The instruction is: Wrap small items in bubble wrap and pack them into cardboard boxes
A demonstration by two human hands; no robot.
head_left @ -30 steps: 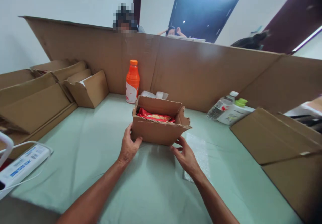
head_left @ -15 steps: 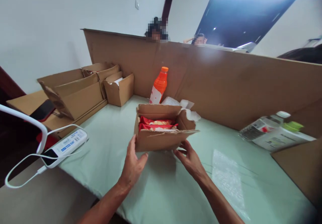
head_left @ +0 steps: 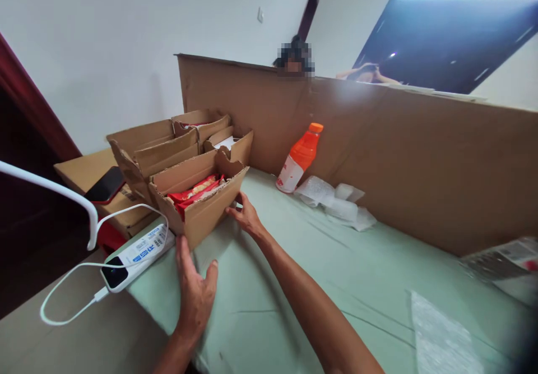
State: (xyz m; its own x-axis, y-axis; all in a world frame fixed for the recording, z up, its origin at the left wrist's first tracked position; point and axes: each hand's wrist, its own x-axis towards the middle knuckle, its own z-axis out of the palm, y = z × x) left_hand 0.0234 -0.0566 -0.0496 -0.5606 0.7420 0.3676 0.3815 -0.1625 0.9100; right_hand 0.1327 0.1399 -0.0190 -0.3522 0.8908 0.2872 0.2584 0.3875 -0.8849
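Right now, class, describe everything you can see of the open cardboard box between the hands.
The cardboard box is small, brown and corrugated, with its flaps up. Red snack packets lie inside. It rests on the green table cover beside other boxes. The right hand touches its far side; the left hand sits by its near corner.

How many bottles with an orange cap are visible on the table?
1. The orange bottle stands against the tall cardboard wall, right of the open box of red packets that both hands touch. Other bottles may be out of view at the right edge.

Two bare forearms, no sleeves in view; left hand (head_left: 194, 295), right hand (head_left: 245, 217), no rings, no watch
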